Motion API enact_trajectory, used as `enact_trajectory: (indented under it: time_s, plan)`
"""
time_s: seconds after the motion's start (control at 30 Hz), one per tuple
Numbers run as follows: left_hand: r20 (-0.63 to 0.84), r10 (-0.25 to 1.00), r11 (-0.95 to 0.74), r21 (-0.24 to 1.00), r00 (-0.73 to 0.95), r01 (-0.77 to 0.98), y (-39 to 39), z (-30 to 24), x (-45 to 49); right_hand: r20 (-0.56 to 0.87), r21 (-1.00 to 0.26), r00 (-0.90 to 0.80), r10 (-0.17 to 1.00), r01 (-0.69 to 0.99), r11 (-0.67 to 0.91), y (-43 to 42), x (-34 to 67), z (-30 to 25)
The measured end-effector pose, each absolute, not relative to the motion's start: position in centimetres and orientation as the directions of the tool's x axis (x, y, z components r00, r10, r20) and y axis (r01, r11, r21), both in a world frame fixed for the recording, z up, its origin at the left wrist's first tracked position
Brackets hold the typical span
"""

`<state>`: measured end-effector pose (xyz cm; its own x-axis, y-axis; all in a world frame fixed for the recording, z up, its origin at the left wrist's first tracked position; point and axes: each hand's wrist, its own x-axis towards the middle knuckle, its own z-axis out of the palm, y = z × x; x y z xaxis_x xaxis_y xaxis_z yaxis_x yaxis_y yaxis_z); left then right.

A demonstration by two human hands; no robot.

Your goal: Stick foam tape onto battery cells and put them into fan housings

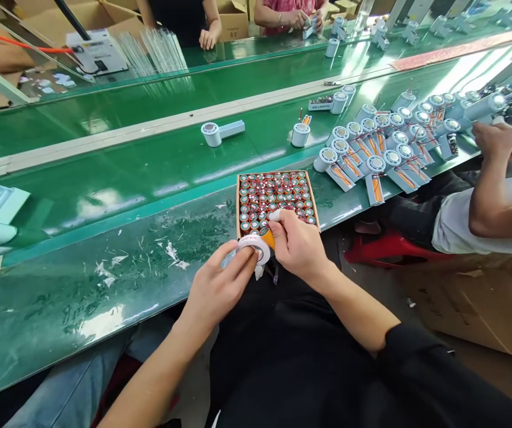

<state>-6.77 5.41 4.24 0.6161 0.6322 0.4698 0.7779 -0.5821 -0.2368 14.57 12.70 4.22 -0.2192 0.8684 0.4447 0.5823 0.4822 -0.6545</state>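
My left hand (220, 282) is closed round a white roll of tape (262, 248) with faint pink print, fingers at its hole. A pale blue piece shows beside these fingers; its kind is unclear. My right hand (298, 244) pinches an orange-wrapped battery (267, 238), mostly hidden, right against the roll. White covering shows on a right fingertip. Just beyond both hands, a shallow cardboard box (237, 205) holds rows of upright batteries (278, 190) with green-and-orange ends and red wires.
Many pale blue fan housings (375, 164) with orange strips crowd the bench at right. Others stand on the green conveyor (149, 139). White scraps (104, 273) litter the bench at left. A co-worker's hands (501, 139) work at right; two people sit across.
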Motion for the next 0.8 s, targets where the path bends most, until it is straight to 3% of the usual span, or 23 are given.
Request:
enact_trajectory:
  time_s: [0.13, 0.23, 0.33, 0.43, 0.57, 0.8]
  plan:
    - [0.446, 0.651, -0.556, -0.271, 0.615, 0.786, 5.1, 5.9, -5.8, 0.146, -0.936, -0.336, 0.931, 0.258, 0.240, 12.1, 16.6, 4.8]
    - [0.480, 0.658, -0.529, -0.254, 0.580, 0.810, 4.6, 6.1, -4.9, 0.024, -1.000, -0.367, 0.930, 0.010, 0.030, 12.1, 17.5, 5.0]
    - [0.604, 0.626, -0.485, -0.194, 0.493, 0.853, 4.6, 5.4, -3.7, 0.025, -0.972, -0.128, 0.991, -0.234, -0.006, 11.4, 16.1, 4.8]
    - [0.722, 0.583, -0.439, -0.107, 0.373, 0.892, 5.2, 4.7, -2.5, 0.019, -0.870, 0.153, 0.988, -0.484, 0.091, 9.8, 13.4, 4.3]
    - [0.736, 0.598, -0.464, -0.004, 0.317, 0.886, 5.6, 3.7, -1.6, -0.023, -0.794, 0.277, 0.961, -0.589, 0.150, 7.8, 11.9, 3.0]
    - [0.708, 0.590, -0.570, 0.025, 0.388, 0.821, 5.2, 1.7, 0.5, -0.026, -0.781, 0.361, 0.932, -0.589, 0.206, 5.9, 14.5, 0.5]
